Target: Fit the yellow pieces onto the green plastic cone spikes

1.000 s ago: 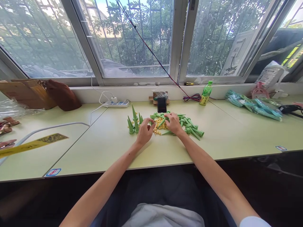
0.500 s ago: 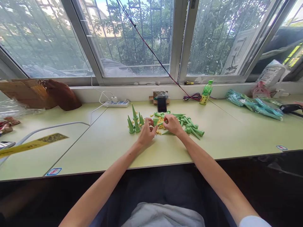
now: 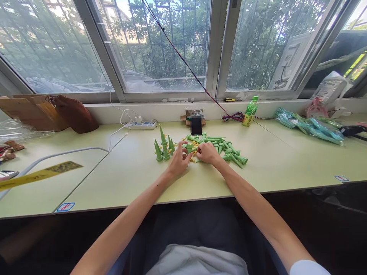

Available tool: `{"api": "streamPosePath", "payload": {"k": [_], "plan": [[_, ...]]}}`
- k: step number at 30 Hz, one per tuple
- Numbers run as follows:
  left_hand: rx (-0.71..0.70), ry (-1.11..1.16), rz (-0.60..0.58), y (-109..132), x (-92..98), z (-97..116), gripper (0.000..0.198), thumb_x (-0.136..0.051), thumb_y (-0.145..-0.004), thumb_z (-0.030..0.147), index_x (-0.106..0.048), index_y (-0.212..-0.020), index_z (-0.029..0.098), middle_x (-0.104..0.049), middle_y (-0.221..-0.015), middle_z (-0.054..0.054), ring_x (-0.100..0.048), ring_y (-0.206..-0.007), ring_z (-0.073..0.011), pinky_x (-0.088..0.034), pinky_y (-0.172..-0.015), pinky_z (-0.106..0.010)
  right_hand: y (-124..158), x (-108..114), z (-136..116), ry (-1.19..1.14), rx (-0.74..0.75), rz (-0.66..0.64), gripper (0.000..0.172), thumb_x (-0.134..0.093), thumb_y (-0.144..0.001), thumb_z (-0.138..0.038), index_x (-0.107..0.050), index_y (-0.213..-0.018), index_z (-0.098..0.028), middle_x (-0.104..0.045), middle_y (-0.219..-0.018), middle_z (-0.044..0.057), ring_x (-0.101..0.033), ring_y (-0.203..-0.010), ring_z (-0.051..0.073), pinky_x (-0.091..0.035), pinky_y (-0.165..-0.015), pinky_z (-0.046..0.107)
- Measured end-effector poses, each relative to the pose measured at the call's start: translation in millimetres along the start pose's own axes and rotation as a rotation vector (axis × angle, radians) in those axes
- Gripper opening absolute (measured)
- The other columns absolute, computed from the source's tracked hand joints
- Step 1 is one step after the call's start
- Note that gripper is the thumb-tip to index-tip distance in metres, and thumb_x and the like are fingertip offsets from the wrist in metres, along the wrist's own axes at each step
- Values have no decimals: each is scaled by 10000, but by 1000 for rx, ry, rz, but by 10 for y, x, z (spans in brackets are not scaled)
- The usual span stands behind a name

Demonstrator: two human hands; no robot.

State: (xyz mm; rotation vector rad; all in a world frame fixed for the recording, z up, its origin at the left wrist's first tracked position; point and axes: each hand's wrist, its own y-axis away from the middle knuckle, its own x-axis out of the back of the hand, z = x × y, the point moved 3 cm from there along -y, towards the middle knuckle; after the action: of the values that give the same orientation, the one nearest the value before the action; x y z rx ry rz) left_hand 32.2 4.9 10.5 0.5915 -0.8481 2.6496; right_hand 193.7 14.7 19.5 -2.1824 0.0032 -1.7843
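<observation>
My left hand (image 3: pixel 178 161) is closed, its thumb and fingers round the wide end of a green plastic spike (image 3: pixel 189 148). The spike lies sideways, its narrow part toward my right hand (image 3: pixel 208 153). My right hand is in a pinch at that end; what sits between its fingertips is too small to make out. Beneath and between both hands are small yellow plastic pieces (image 3: pixel 193 160). Left of my left hand, several green spikes (image 3: pixel 158 152) stand point up, with yellow pieces on them. More loose green spikes (image 3: pixel 235 157) lie heaped beside my right hand.
Behind the hands, a dark phone-like device (image 3: pixel 196 126) leans on a small cardboard box (image 3: pixel 183 118). A power strip (image 3: pixel 141 125), a green drink bottle (image 3: pixel 250 111) and bagged teal items (image 3: pixel 311 128) line the back. A yellow strip (image 3: pixel 43 175) juts in at left.
My right hand has shifted slightly left and down, nearer to my left hand. The green spike in my left hand has tilted a little. The standing spikes have not moved.
</observation>
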Motion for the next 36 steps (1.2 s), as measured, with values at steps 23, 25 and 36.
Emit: {"api": "streamPosePath", "payload": {"k": [23, 25, 36], "plan": [[65, 45, 146, -12, 46, 61, 349, -613, -863, 292, -416, -1142, 227, -478, -647, 97, -408, -452, -57, -315, -464, -179, -24, -73, -18, -557, 216, 277, 157, -423, -981, -286, -530, -934, -182, -593, -987, 93, -556, -882, 196, -460, -823, 319], [72, 42, 141, -16, 44, 56, 347, -618, -857, 286, -420, -1136, 225, -469, -630, 103, -395, -450, -54, -316, -471, -176, -18, -53, -24, -565, 213, 268, 152, -425, -977, -284, -528, -923, -186, -603, -955, 87, -557, -872, 199, -456, -811, 316], [84, 79, 157, -24, 68, 59, 363, -607, -886, 318, -460, -1208, 238, -492, -694, 83, -438, -423, -37, -341, -436, -159, 24, 59, -59, -705, 202, 349, 131, -528, -926, -287, -590, -855, -196, -641, -821, 39, -586, -697, 161, -477, -710, 289]]}}
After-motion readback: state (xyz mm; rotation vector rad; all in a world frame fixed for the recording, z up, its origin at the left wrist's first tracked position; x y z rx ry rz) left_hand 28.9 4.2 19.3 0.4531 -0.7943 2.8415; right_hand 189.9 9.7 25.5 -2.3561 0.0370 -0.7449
